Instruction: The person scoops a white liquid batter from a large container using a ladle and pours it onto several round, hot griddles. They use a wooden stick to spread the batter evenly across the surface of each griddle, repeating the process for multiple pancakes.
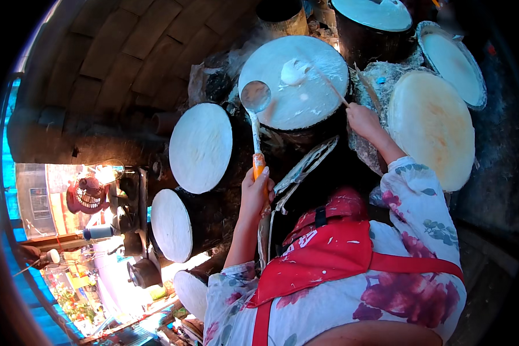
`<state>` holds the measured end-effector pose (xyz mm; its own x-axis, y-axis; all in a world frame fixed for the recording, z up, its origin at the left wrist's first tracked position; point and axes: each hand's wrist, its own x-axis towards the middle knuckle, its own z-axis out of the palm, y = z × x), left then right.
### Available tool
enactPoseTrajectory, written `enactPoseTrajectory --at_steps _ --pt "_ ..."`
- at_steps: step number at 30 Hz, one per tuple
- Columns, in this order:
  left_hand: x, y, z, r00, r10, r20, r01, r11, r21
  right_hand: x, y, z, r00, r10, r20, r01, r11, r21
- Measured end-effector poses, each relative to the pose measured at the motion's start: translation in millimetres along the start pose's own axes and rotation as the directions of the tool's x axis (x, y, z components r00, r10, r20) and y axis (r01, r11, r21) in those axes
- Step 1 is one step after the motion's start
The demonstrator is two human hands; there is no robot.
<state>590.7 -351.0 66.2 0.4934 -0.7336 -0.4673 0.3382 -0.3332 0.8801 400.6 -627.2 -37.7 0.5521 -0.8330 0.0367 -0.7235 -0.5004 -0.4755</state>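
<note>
My left hand (pixel 256 192) is closed around the orange handle (pixel 258 163) of a ladle, whose round metal bowl (pixel 256 96) is over the left edge of a large round white surface (pixel 272 65). A thin stick (pixel 332 86) is in my right hand (pixel 363 121), at the right rim of that surface. The stick's far end points toward a mound of white batter (pixel 295 72) near the middle. Under the white surface is a dark drum-like vessel, mostly hidden. Faint steam hangs at its upper left.
White-topped round vessels stand at left (pixel 201 148) and lower left (pixel 171 225). A vessel with batter (pixel 374 15) is at the top; a metal basin (pixel 480 86) lies at upper right, above a browned round sheet (pixel 432 129). A dark kettle (pixel 146 273) and a fan (pixel 88 194) are farther left.
</note>
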Motion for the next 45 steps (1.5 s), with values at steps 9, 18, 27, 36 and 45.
enactPoseTrajectory --at_steps 9,18,27,36,45 --pt "25.1 7.8 10.3 1.0 -0.027 0.001 0.027 0.998 0.052 -12.0 -4.2 8.0 0.999 -0.007 0.047 0.008 1.0 -0.03" --pt "38.8 13.1 24.7 0.999 -0.052 0.006 0.052 0.998 0.039 -46.8 -56.6 33.7 0.979 -0.082 0.187 0.075 0.996 0.046" --pt "37.2 17.1 33.2 0.993 -0.122 0.01 0.122 0.988 -0.097 -70.1 -59.0 52.6 0.969 -0.077 0.235 0.026 0.977 0.211" --pt "-2.3 6.9 12.1 1.0 0.009 0.008 -0.004 0.881 -0.473 -74.5 -92.4 47.7 0.953 -0.24 0.186 0.095 0.819 0.566" --pt "-2.4 7.4 8.3 0.985 0.07 0.158 0.087 0.591 -0.802 -19.1 -45.8 30.6 0.993 -0.111 -0.048 0.12 0.924 0.364"
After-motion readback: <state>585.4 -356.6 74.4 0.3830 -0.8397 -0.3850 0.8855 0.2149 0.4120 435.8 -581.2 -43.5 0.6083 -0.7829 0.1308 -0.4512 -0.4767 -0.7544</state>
